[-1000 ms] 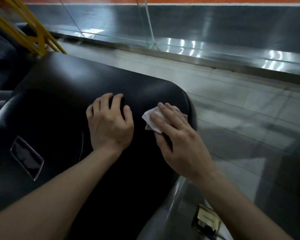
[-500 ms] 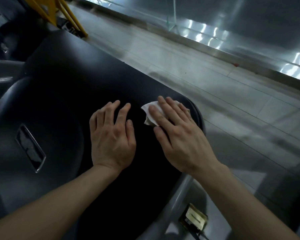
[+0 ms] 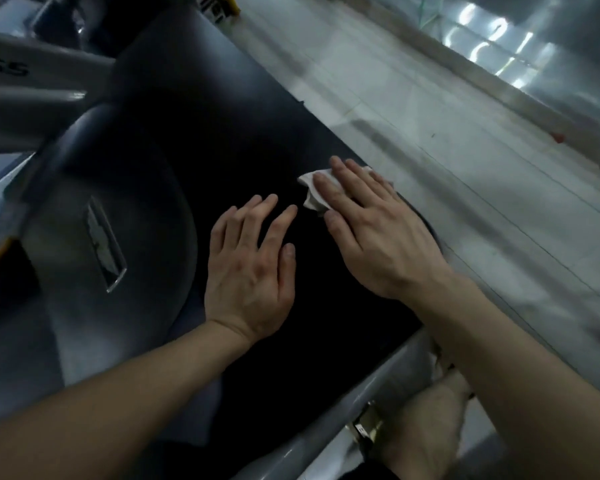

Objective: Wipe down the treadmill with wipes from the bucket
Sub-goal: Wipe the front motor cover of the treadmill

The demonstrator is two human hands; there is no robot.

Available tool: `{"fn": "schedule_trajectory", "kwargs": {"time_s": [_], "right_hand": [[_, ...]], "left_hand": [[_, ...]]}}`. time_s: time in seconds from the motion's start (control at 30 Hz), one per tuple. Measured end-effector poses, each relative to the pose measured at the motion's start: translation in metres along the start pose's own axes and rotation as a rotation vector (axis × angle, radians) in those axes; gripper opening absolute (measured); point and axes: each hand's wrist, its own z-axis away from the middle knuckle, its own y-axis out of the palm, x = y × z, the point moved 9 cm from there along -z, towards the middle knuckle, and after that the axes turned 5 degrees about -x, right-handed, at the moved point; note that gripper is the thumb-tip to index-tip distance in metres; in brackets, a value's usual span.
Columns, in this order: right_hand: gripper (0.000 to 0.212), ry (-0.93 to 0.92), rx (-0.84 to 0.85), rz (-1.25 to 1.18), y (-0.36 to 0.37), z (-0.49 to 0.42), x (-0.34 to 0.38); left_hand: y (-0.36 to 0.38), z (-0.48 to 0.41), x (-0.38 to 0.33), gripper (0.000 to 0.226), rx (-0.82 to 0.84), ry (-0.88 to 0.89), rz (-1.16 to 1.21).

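Note:
The treadmill's black motor cover (image 3: 194,133) fills the left and middle of the head view. My right hand (image 3: 374,233) lies flat with straight fingers and presses a crumpled white wipe (image 3: 314,190) onto the cover near its right edge. Only the wipe's left part shows beyond my fingers. My left hand (image 3: 253,265) rests flat on the cover just left of the wipe, fingers spread, holding nothing. The bucket is not in view.
A silver badge (image 3: 106,251) sits on the cover's rounded left part. A grey frame rail (image 3: 354,410) runs below my right forearm, with my leg (image 3: 426,434) beside it. Pale tiled floor (image 3: 482,168) lies to the right, and a grey bar (image 3: 25,95) crosses the upper left.
The view has swung left and tilted. Both hands stay flat on the cover, and my right hand with the wipe has slid a little farther along the cover's right edge.

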Motion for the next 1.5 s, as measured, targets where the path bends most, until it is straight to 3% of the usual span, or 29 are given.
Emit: {"fn": "schedule_trajectory", "kwargs": {"time_s": [0.37, 0.6, 0.83, 1.07, 1.2, 1.3, 1.37, 1.5], "right_hand": [[0.063, -0.169, 0.178, -0.047, 0.011, -0.080, 0.016], [0.058, -0.359, 0.231, -0.085, 0.006, -0.047, 0.008], [0.058, -0.369, 0.261, -0.104, 0.025, -0.144, 0.022], [0.061, -0.702, 0.434, -0.073, 0.013, -0.086, 0.020], [0.062, -0.538, 0.309, -0.045, 0.029, -0.185, 0.027], [0.067, -0.483, 0.320, -0.057, 0.040, -0.209, 0.035], [0.069, -0.589, 0.328, -0.019, 0.032, -0.177, 0.038], [0.070, -0.924, 0.508, 0.032, 0.015, -0.089, 0.025]], "left_hand": [[0.006, 0.003, 0.003, 0.066, 0.124, -0.070, -0.036], [0.008, 0.002, 0.002, 0.067, 0.160, -0.064, -0.031], [0.015, 0.007, 0.004, 0.069, 0.211, -0.044, -0.049], [0.020, 0.012, 0.007, 0.072, 0.249, -0.057, -0.055], [0.022, 0.012, 0.008, 0.074, 0.276, -0.067, -0.061], [0.025, 0.014, 0.008, 0.076, 0.303, -0.082, -0.075], [0.026, 0.016, 0.009, 0.077, 0.320, -0.079, -0.087], [0.026, 0.014, 0.008, 0.074, 0.329, -0.100, -0.062]]}}
